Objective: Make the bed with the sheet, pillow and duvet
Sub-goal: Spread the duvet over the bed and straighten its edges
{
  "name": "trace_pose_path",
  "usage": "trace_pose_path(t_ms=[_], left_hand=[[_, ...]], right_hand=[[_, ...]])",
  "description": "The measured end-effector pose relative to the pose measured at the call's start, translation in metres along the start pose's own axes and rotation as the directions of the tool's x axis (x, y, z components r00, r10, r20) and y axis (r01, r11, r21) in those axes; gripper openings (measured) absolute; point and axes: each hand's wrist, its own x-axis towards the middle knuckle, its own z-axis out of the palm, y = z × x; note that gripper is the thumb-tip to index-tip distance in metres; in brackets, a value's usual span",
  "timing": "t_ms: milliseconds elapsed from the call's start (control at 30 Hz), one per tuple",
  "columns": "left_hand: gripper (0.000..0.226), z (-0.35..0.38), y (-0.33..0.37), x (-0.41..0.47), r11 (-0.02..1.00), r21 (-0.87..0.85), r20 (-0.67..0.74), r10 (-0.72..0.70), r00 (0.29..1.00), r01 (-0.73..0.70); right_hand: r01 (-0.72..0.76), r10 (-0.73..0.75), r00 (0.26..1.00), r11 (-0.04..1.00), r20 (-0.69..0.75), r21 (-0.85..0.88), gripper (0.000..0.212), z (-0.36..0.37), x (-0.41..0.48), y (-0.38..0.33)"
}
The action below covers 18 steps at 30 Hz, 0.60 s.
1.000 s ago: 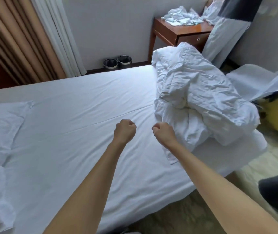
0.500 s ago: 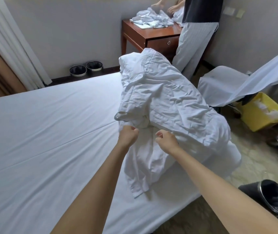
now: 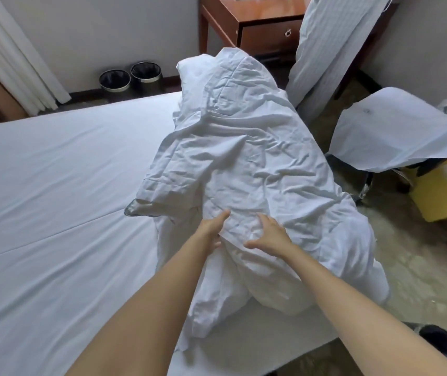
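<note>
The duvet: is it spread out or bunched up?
Bunched. The duvet lies in a crumpled heap; most of the sheet beside it is uncovered.
</note>
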Motion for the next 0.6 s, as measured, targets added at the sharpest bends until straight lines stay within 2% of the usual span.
trace_pose_path(t_ms=[100,167,233,333,433,500,533,600], left_hand=[[0.053,0.02,0.001,0.014,0.977,-0.214,-0.15,-0.007,0.989,-0.026],[0.03,0.029,0.007,0.013,0.955,-0.281,-0.247,0.028,0.969,-0.099],[0.012,0.033,0.018,0.011,0.949,-0.266,-0.295,0.09,0.951,-0.172],[0.013,0.037,0.032,-0.001,0.923,-0.243,-0.406,0.183,0.896,-0.299],[0.017,0.042,0.045,-0.022,0.898,-0.132,-0.491,0.308,0.815,-0.419],[0.022,0.045,0.054,-0.04,0.87,-0.051,-0.517,0.396,0.759,-0.49],[0.023,0.045,0.058,-0.048,0.855,-0.029,-0.527,0.426,0.735,-0.517],[0.025,0.042,0.064,-0.065,0.835,-0.012,-0.539,0.458,0.707,-0.55]], right_hand=[[0.08,-0.078,0.994,0.997,0.074,-0.019,0.092,-0.007,0.02,0.012],[0.133,-0.132,0.989,0.991,0.064,-0.021,0.092,-0.015,0.031,0.017],[0.163,-0.161,0.985,0.986,0.056,-0.033,0.098,-0.021,0.04,0.02],[0.213,-0.205,0.973,0.974,0.102,-0.075,0.118,-0.029,0.043,0.018],[0.318,-0.296,0.943,0.937,0.153,-0.148,0.123,-0.034,0.028,-0.001],[0.339,-0.327,0.94,0.929,0.101,-0.149,0.112,-0.033,0.018,-0.016],[0.342,-0.339,0.94,0.931,0.04,-0.128,0.098,-0.034,0.016,-0.022],[0.383,-0.398,0.91,0.914,-0.116,-0.135,0.053,-0.044,0.01,-0.033]])
